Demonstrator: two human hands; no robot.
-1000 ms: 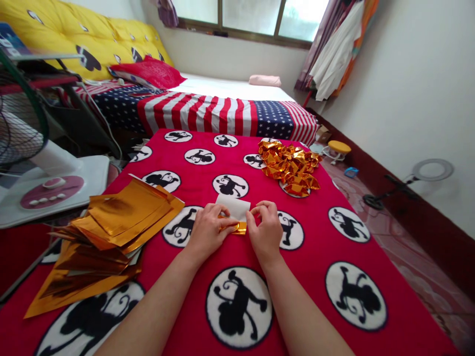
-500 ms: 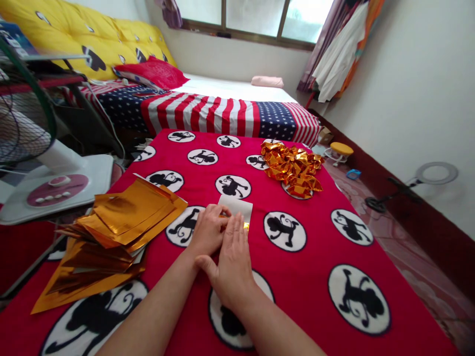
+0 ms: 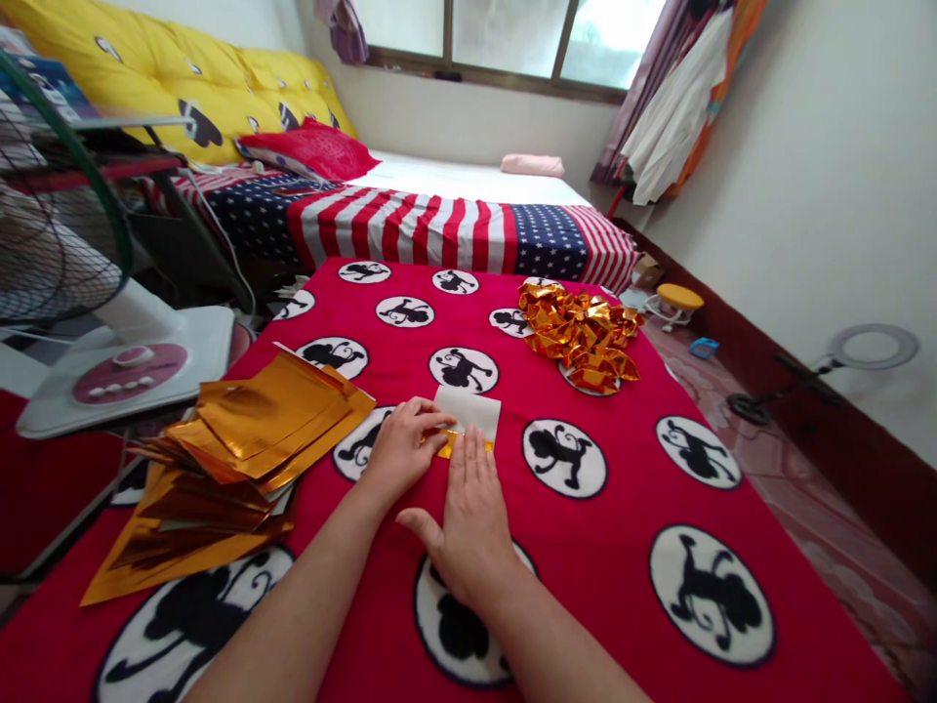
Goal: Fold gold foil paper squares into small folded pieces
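Observation:
A small sheet of gold foil paper [image 3: 470, 406] lies on the red cloth in front of me, its pale back facing up. Along its near edge a shiny gold strip is folded over. My left hand [image 3: 401, 447] has its fingers curled at the sheet's left edge, with thumb and forefinger on the fold. My right hand [image 3: 475, 522] lies flat, fingers straight and together, thumb held out, fingertips on the gold strip's right part. To the left sits a loose stack of gold foil sheets [image 3: 270, 420]. A pile of folded gold foil pieces [image 3: 582, 332] is at the far right.
The red cloth [image 3: 586, 586] has round monkey prints. An electric fan [image 3: 132, 361] stands at the left. Beyond the cloth is a bed [image 3: 439, 229] with a striped and starred cover. A yellow stool [image 3: 679, 296] and a ring light [image 3: 871, 347] are on the floor at right.
The hands have moved apart: my left hand has shifted left along the fold and my right hand slightly toward me. More of the gold strip shows between them.

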